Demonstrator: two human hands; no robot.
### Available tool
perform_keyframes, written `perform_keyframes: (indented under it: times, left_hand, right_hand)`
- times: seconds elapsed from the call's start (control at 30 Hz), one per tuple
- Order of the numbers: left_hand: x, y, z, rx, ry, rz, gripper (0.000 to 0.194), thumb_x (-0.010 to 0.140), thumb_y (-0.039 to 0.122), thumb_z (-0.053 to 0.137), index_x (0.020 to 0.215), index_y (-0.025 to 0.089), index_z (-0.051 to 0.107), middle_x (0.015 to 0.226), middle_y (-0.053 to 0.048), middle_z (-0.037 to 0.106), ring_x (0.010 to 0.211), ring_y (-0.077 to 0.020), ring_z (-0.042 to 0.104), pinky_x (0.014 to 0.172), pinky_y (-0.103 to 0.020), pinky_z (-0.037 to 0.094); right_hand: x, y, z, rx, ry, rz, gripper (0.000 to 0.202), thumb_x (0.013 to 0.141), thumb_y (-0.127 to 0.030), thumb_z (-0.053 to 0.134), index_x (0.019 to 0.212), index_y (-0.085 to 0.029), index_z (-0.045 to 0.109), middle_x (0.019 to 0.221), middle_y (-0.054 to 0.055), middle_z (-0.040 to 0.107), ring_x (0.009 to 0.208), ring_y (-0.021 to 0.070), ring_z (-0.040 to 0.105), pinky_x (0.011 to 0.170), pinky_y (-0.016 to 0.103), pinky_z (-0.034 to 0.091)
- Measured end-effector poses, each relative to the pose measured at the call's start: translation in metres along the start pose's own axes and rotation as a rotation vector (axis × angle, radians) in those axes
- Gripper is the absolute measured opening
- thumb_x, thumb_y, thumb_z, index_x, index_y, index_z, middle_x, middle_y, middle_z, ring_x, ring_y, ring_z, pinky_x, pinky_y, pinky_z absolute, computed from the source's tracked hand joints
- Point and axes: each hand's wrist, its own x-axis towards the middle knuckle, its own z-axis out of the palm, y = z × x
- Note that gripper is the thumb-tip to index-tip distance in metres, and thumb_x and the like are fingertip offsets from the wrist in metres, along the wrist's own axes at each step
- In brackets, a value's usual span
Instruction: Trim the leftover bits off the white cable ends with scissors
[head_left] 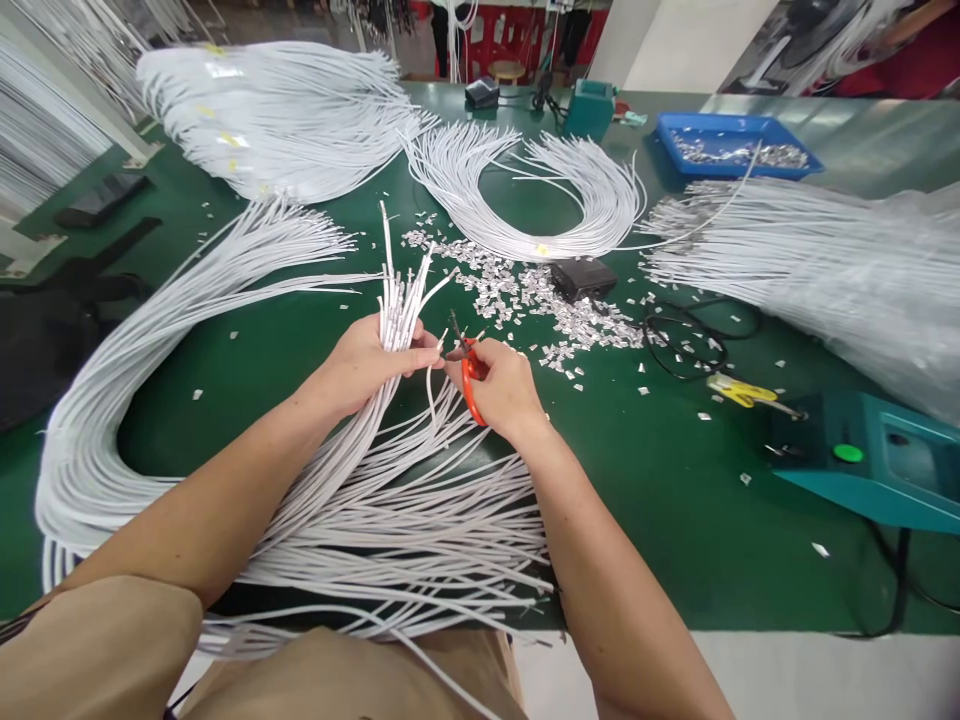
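My left hand (375,358) is wrapped round a bunch of white cables (401,310) whose ends point up and away from me. Its thumb and a finger pinch one cable end beside the bunch. Close by on the right, my right hand (501,385) holds red-handled scissors (470,385), their dark tips near that cable end. Under my forearms, many loose white cables (420,520) spread to the right, and a long bundle (90,440) curves round on the left.
Small silvery pieces (517,290) lie scattered beyond my hands, near a black block (583,278). A cable coil (600,200), blue tray (735,126) and larger cable bundles stand further back. At right are yellow-handled pliers (742,390) and a teal machine (870,450) on the green table (645,540).
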Motion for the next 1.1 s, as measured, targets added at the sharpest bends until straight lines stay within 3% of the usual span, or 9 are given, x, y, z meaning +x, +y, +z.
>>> perform_keyframes:
  times: [0.2,0.4,0.5,0.63,0.77,0.93,1.1]
  left_hand:
    - [-0.0007,-0.0024,-0.0003,0.097,0.022,0.040,0.033,0.061,0.035,0.083,0.083,0.017,0.066,0.087,-0.004,0.071,0.072,-0.0169,0.062,0.062,-0.028,0.047]
    - [-0.0016,-0.0020,0.0006,0.145,0.035,0.067,0.031,0.061,0.037,0.082,0.081,0.018,0.068,0.085,-0.003,0.071,0.069,-0.0171,0.061,0.063,-0.030,0.047]
    - [-0.0013,-0.0008,-0.0005,0.164,0.023,0.072,0.032,0.060,0.038,0.083,0.081,0.018,0.067,0.088,-0.004,0.072,0.079,-0.0203,0.064,0.073,-0.033,0.049]
    - [-0.0005,-0.0003,-0.0023,0.189,-0.001,0.083,0.032,0.060,0.038,0.083,0.079,0.019,0.065,0.088,-0.004,0.072,0.086,-0.0233,0.066,0.083,-0.037,0.049]
    - [-0.0003,-0.0013,-0.0019,0.158,0.030,0.056,0.036,0.058,0.037,0.085,0.081,0.019,0.064,0.085,-0.004,0.073,0.084,-0.0238,0.069,0.082,-0.038,0.051]
    - [-0.0015,-0.0004,-0.0003,0.028,-0.021,0.044,0.036,0.063,0.038,0.083,0.084,0.017,0.063,0.079,-0.004,0.074,0.076,-0.0229,0.072,0.075,-0.035,0.053]
    - [-0.0016,0.0000,-0.0010,0.097,0.007,0.071,0.031,0.066,0.037,0.081,0.084,0.018,0.063,0.081,-0.004,0.075,0.079,-0.0235,0.072,0.080,-0.037,0.052]
  right_hand:
    - [-0.0005,-0.0028,-0.0020,-0.313,-0.028,-0.065,0.025,0.083,-0.036,0.059,0.066,-0.019,0.057,0.077,0.004,0.062,0.068,0.0154,0.053,0.057,0.028,0.031]
    - [-0.0012,-0.0020,-0.0044,-0.421,-0.077,-0.097,0.023,0.085,-0.032,0.056,0.066,-0.019,0.059,0.080,0.005,0.064,0.071,0.0164,0.055,0.056,0.028,0.028]
    - [-0.0015,-0.0020,-0.0055,-0.464,-0.069,-0.116,0.025,0.086,-0.032,0.055,0.066,-0.019,0.059,0.078,0.005,0.064,0.071,0.0170,0.055,0.057,0.029,0.029]
    - [-0.0016,-0.0010,-0.0062,-0.486,-0.044,-0.167,0.028,0.088,-0.034,0.055,0.066,-0.019,0.060,0.077,0.006,0.064,0.073,0.0175,0.056,0.060,0.029,0.031]
    - [-0.0019,0.0018,-0.0044,-0.502,-0.016,-0.195,0.030,0.089,-0.035,0.054,0.066,-0.019,0.061,0.077,0.006,0.064,0.074,0.0174,0.056,0.062,0.029,0.033]
    - [-0.0014,0.0055,-0.0021,-0.519,0.019,-0.216,0.027,0.089,-0.032,0.053,0.067,-0.018,0.061,0.077,0.006,0.063,0.075,0.0180,0.055,0.063,0.029,0.034]
    - [0.0002,0.0052,-0.0069,-0.409,-0.028,-0.147,0.021,0.083,-0.028,0.058,0.065,-0.018,0.060,0.075,0.005,0.062,0.071,0.0166,0.053,0.062,0.029,0.034]
